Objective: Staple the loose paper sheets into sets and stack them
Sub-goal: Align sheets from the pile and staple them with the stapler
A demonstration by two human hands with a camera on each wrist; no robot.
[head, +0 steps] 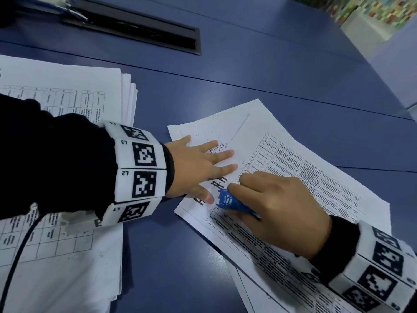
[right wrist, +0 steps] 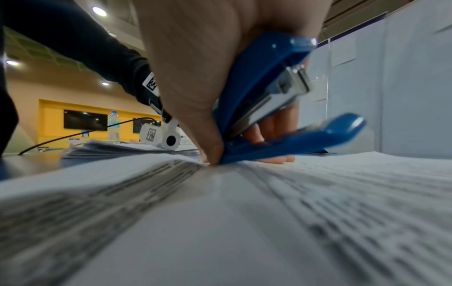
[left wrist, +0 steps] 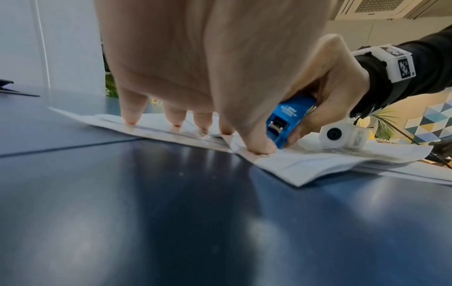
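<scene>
A set of printed sheets point(head: 282, 154) lies askew on the blue table point(head: 248, 75). My left hand point(head: 203, 163) lies flat on its upper left part, fingers spread and straight, pressing the sheets point(left wrist: 305, 162) down. My right hand point(head: 277, 206) grips a small blue stapler point(head: 232, 201) just beside the left thumb. The stapler point(right wrist: 281, 108) stands with its mouth open and its base on the paper point(right wrist: 220, 222). In the left wrist view the stapler point(left wrist: 286, 120) sits next to my thumb, above the paper.
A thick pile of printed sheets point(head: 67, 98) lies at the left under my left forearm, with more sheets point(head: 56, 256) in front of it. A black cable slot point(head: 144, 26) is set into the table at the back. Another sheet point(head: 270, 297) lies at the lower right.
</scene>
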